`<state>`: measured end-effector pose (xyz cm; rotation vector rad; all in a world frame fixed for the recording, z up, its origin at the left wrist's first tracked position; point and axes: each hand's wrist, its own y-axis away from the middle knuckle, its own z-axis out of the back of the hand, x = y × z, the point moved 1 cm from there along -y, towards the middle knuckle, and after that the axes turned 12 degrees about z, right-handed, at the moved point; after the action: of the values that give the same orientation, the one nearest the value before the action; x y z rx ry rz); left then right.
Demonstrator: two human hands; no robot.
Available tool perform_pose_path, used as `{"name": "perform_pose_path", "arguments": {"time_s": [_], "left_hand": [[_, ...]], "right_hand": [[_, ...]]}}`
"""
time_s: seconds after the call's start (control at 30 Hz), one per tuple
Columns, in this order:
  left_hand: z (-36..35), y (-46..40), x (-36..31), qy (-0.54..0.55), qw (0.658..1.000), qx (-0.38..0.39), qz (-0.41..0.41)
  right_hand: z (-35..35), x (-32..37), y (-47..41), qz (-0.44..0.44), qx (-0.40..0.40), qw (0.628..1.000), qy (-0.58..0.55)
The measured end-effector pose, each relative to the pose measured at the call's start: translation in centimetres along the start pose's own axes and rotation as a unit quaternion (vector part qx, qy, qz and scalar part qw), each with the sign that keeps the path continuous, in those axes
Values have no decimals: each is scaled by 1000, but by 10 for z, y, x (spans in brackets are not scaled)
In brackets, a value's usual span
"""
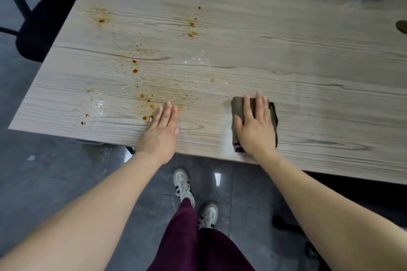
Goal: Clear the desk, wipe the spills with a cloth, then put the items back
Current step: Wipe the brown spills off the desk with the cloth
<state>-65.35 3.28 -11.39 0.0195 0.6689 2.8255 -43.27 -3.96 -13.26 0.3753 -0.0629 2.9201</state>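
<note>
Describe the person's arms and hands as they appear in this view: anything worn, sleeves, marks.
Both forearms are bare right up to the frame edge, with no sleeve in view. The left hand wears what looks like a small ring on one finger. The right hand shows no ring, watch, glove or marking.

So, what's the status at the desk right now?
Left hand flat on desk. Right hand pressing cloth. Orange spills unwiped. Nothing blocking.

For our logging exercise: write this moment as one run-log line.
phase: wiping | right hand: flat on cloth | left hand: flat on desk | orange spills: remain left
</note>
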Motion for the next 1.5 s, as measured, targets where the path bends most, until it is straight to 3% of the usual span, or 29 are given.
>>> {"name": "perform_pose_path", "arguments": {"time_s": [0.1, 0.23, 0.37, 0.47, 0.57, 0.63, 0.73, 0.87, 0.97, 1.07, 1.13, 1.2, 1.33, 1.5], "left_hand": [[-1, -1, 0, -9, 1000, -4, 0], [0, 0, -1, -21, 1000, -1, 3], [2, 0, 0, -13, 1000, 3, 2], [1, 0, 1, -8, 1000, 9, -4], [-2, -2, 4, -10, 1000, -2, -10], [-2, -3, 4, -10, 1000, -2, -12], [0, -3, 3, -10, 1000, 6, -10], [5, -3, 2, -24, 999, 22, -5], [8, -4, 2, -37, 999, 19, -9], [20, -5, 1, -43, 998, -33, -20], [34, -10, -3, -29, 994, -99, -25], [47, -17, -6, -3, 990, -139, -14], [56, -42, -13, 40, 991, -130, -9], [58, -81, -16, 30, 996, -85, -13]], "right_hand": [[-6, 24, -3, -25, -14, 999, 19], [-19, 92, -10, 127, 58, 989, -47], [-9, 75, -16, 213, 78, 973, -40], [-3, 20, -30, 100, 18, 995, -6], [1, 8, -36, 2, 13, 1000, 10], [-3, 34, -33, 20, 31, 999, 1], [-11, 76, -20, 130, 81, 987, -47], [-4, 57, -28, 198, 123, 972, -30], [4, 22, -49, 110, 92, 990, -6], [4, 18, -57, 17, 68, 997, -14], [-4, 40, -46, 39, 57, 997, -25], [-13, 66, -26, 131, 67, 988, -36], [-10, 61, -24, 228, 104, 968, -29], [-1, 15, -89, 152, 82, 985, 8]]}}
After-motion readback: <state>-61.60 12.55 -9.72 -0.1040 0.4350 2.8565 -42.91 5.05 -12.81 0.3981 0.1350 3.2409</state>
